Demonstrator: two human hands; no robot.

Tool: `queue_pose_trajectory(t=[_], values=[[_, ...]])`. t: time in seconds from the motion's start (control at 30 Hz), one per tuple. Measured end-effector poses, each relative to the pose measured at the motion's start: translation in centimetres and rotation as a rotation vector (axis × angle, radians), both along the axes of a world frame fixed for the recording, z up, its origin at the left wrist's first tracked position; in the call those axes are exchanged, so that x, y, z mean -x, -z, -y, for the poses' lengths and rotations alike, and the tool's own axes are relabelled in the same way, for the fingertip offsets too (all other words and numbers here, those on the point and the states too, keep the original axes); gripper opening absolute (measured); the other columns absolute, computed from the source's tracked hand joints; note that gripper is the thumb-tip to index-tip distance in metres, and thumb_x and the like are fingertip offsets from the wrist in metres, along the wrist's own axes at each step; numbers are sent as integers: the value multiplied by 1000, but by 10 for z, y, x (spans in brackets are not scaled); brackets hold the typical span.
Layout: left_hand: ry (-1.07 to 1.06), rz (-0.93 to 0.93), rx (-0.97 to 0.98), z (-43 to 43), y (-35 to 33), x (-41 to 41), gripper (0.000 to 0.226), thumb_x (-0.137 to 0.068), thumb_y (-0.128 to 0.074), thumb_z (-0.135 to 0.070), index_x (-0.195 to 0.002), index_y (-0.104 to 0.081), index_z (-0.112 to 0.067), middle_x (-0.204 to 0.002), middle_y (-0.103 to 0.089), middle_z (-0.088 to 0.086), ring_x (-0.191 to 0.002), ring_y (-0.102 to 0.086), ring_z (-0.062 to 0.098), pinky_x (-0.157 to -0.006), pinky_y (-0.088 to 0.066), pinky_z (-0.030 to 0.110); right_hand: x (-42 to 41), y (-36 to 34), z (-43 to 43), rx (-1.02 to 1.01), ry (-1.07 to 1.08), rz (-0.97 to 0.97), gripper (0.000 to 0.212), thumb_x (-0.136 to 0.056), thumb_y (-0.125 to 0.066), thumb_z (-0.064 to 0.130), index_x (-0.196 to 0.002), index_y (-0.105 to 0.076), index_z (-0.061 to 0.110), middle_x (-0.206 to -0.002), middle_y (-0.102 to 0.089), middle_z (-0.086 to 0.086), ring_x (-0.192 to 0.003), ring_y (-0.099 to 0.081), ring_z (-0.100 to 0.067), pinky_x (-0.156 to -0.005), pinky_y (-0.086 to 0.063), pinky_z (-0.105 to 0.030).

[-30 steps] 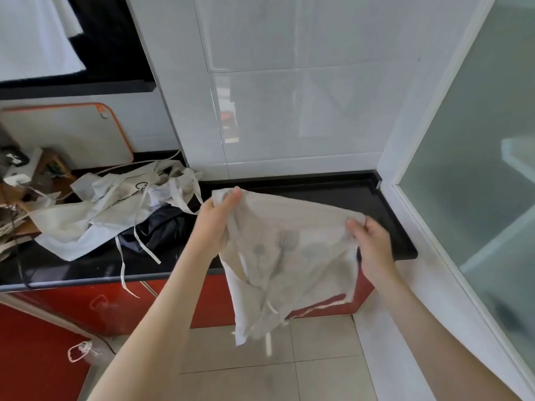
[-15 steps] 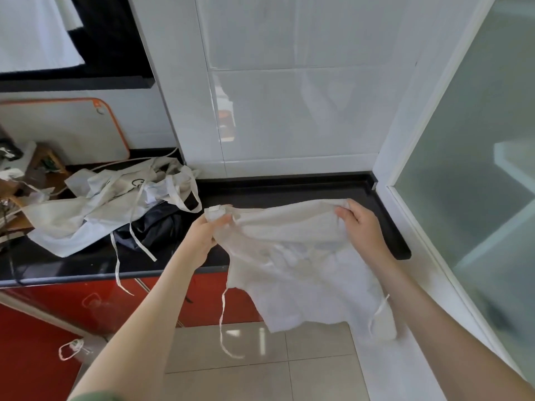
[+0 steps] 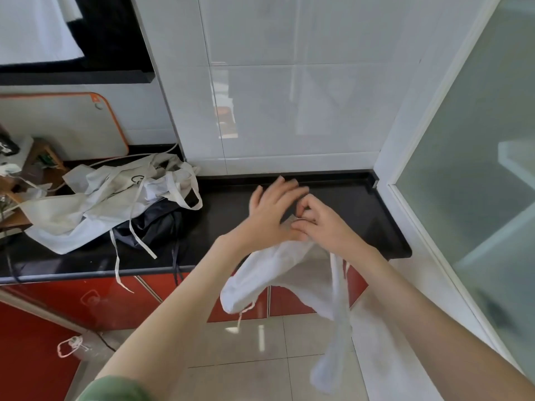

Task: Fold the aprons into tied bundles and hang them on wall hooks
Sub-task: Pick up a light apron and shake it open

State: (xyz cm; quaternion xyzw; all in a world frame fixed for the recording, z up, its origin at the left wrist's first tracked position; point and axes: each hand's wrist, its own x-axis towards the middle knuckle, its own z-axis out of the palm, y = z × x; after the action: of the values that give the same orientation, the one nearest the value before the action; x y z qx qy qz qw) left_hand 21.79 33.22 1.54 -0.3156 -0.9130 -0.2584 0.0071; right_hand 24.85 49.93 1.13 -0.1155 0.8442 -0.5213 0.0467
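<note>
A white apron (image 3: 278, 273) hangs doubled over below both hands, in front of the black counter (image 3: 364, 206); its ties dangle toward the floor. My right hand (image 3: 321, 224) pinches the apron's top edge, fingers curled. Pressed against it on the left is my left hand (image 3: 272, 215), with fingers spread, straight and motion-blurred; a bit of cloth shows between the two hands. More white aprons (image 3: 95, 204) lie in a heap on the counter's left, over a dark apron (image 3: 156, 224). No wall hook is in view.
Behind the heap, an orange-rimmed cutting board (image 3: 58, 125) leans on the wall. Red cabinet doors (image 3: 86, 299) run under the counter. A frosted glass door (image 3: 477, 169) stands at the right. White cloth (image 3: 29, 24) hangs at the top left.
My hands, held apart with the apron spread between them, have come together above the counter. The apron now hangs doubled over, and my left hand's fingers have straightened.
</note>
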Motion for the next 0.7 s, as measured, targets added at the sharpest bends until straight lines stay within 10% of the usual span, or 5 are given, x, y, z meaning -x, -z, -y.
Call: queue_pose_trajectory(t=[0.1,0.2,0.37,0.53,0.7], values=[[-33,282,99,-11,2,1,27,-90,-62,-37,-106,-59,-16,-100,-64,-2,-95,-54,11,-91,-39,28,0,-2,0,-6,-13,55,28,-89,-67,17,-93,-40,26,-70,-58,5,-65,-54,-6,-68,-44,-24],[-138,302,45,-7,6,0,30,-92,-59,-37,-78,-58,-11,-68,-54,0,-63,-45,13,-56,-33,24,-5,10,-16,-193,-37,167,47,-84,-72,22,-106,-31,26,-87,-57,-6,-73,-51,-11,-74,-44,-29],[-228,334,-167,9,2,0,26,-92,-60,-34,-81,-60,-10,-68,-55,-2,-61,-46,14,-53,-34,27,-10,52,-42,-464,83,213,12,-92,-57,22,-101,-51,28,-92,-63,-1,-84,-62,-23,-70,-48,-31],[-337,286,-188,21,13,2,24,-95,-56,-33,-80,-59,-14,-65,-53,-4,-59,-45,13,-49,-31,22,-4,64,-48,-502,91,339,41,-78,-72,34,-113,-51,29,-101,-62,7,-87,-62,-13,-73,-51,-29],[-501,281,-330,44,19,7,21,-96,-54,-30,-78,-58,-20,-66,-53,-4,-58,-47,11,-47,-32,19,0,84,-61,-749,127,426,23,-90,-60,22,-106,-67,7,-101,-69,-11,-91,-66,-26,-81,-53,-38]])
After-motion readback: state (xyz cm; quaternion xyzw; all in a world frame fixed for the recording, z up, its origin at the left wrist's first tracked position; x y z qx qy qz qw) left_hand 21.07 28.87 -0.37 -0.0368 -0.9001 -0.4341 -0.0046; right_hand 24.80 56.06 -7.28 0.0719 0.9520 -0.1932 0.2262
